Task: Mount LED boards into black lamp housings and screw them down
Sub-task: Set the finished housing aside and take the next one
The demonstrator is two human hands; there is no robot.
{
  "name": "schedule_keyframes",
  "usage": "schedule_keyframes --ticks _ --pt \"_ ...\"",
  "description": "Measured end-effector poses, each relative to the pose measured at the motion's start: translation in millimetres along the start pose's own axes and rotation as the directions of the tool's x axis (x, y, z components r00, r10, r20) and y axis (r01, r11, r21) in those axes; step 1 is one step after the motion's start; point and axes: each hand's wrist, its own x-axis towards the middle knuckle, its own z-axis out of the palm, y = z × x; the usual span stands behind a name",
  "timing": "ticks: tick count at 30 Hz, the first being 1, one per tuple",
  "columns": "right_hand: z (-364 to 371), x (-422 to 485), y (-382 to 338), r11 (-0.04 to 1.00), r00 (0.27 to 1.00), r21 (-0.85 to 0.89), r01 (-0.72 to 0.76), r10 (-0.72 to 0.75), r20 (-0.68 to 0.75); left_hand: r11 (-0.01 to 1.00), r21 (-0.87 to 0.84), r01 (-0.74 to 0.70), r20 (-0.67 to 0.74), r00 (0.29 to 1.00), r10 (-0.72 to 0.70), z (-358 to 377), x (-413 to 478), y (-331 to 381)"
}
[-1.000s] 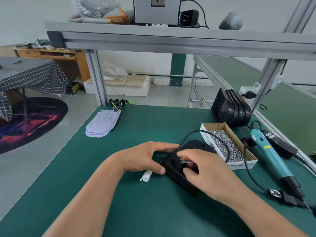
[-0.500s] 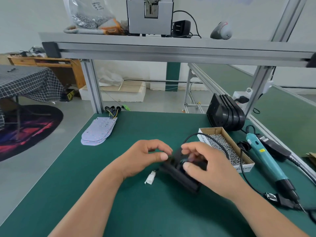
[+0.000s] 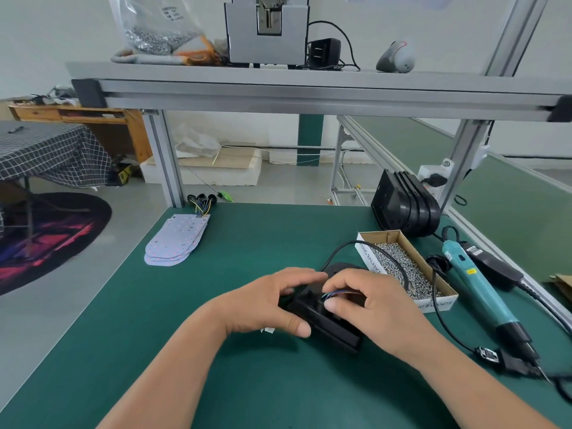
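A matte green bench mat [image 3: 154,351] carries pale, round-ended LED boards [image 3: 176,243] far left. Near centre lies a smooth black lamp housing [image 3: 337,334]: the left hand [image 3: 272,301] grips its near edge, and the right hand [image 3: 374,308] pinches thin blue wires [image 3: 331,294] over it.

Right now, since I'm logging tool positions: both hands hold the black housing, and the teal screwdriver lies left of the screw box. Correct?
No: in the head view the teal screwdriver lies right of the screw box. The left hand and right hand do hold the black housing.
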Motion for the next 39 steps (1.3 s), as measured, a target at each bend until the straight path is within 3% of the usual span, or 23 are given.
schedule_keyframes --ticks 3,6,10,12,15,21,32,37,39 --pt "-5 2 0 0.996 1.0 0.085 -0.005 0.007 -0.031 0.998 0.063 -0.013 0.0 1.0 0.013 2 0 2" --pt "-6 3 0 0.993 0.998 0.12 0.017 -0.009 -0.065 0.998 0.05 -0.026 -0.108 0.994 0.031 6 2 6" --pt "-8 -1 -4 0.996 0.996 -0.002 0.089 -0.089 -0.026 0.994 0.022 -0.11 -0.251 0.961 0.112 11 6 5" --pt "-9 -2 -6 0.986 0.992 -0.117 0.119 -0.114 0.05 0.988 0.031 -0.15 -0.294 0.944 0.152 13 7 4" --pt "-13 -2 -8 0.977 0.991 -0.172 0.128 -0.121 0.054 0.987 0.057 -0.15 -0.332 0.93 0.161 14 8 6" --pt "-17 -4 -11 0.929 0.985 -0.331 0.163 -0.135 0.105 0.985 0.096 -0.143 -0.356 0.919 0.168 17 9 9" --pt "-16 -3 -20 0.917 0.977 -0.337 0.212 -0.211 0.038 0.981 0.125 -0.146 -0.367 0.912 0.183 20 10 9" --pt "-9 -9 -19 0.762 0.946 -0.561 0.323 -0.287 0.154 0.986 0.127 -0.109 -0.35 0.925 0.147 17 9 5" --pt "-10 -8 -15 0.787 0.955 -0.555 0.269 -0.293 0.048 0.99 0.138 -0.024 -0.359 0.93 0.073 16 8 4"
